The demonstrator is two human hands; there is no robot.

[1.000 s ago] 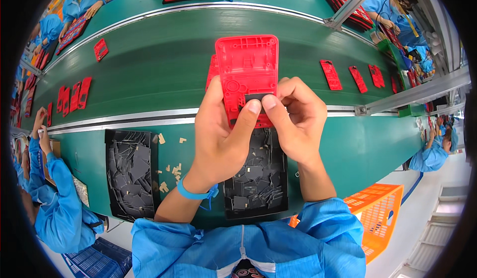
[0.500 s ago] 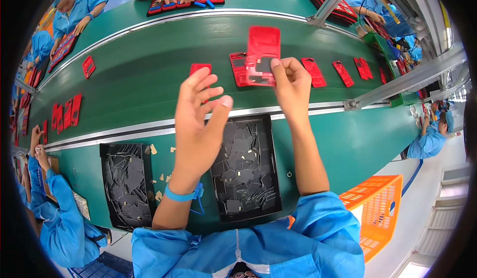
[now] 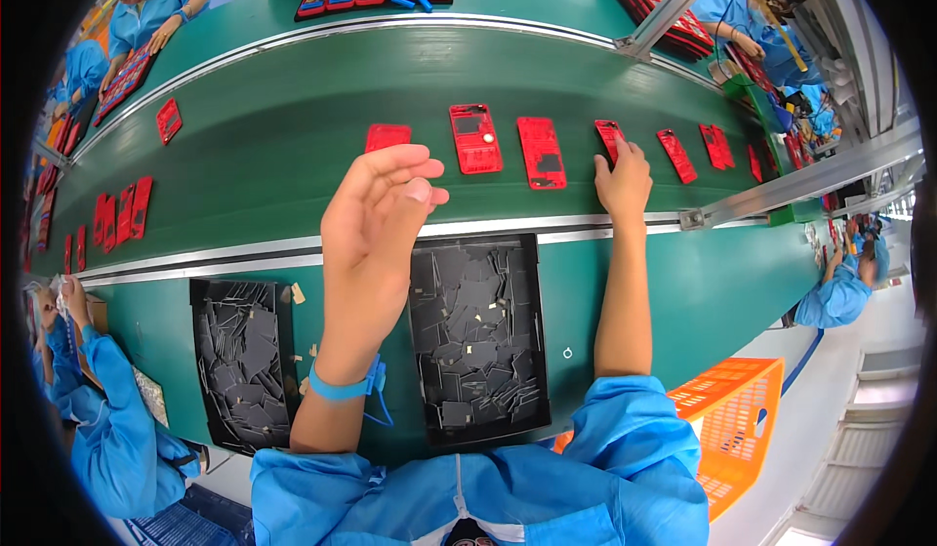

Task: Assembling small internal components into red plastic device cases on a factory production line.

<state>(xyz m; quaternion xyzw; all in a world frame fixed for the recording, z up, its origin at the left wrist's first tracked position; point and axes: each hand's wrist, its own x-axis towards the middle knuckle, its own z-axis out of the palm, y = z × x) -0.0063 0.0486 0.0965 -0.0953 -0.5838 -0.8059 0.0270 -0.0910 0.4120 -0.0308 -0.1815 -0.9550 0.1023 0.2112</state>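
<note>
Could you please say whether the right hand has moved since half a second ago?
Yes: the right hand has moved rightward, toward the lower metal beam.

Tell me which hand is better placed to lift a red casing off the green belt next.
Likely the right hand: its fingers overlap a red casing on the green belt. The left hand is raised, loosely curled, in front of another casing.

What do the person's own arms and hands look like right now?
Both the left hand and the right hand are bare, without gloves. The left sleeve and right sleeve are loose, bright blue cloth, leaving the forearms uncovered. The left wrist wears a blue wristband with a thin blue cord; the right wrist shows none.
</note>
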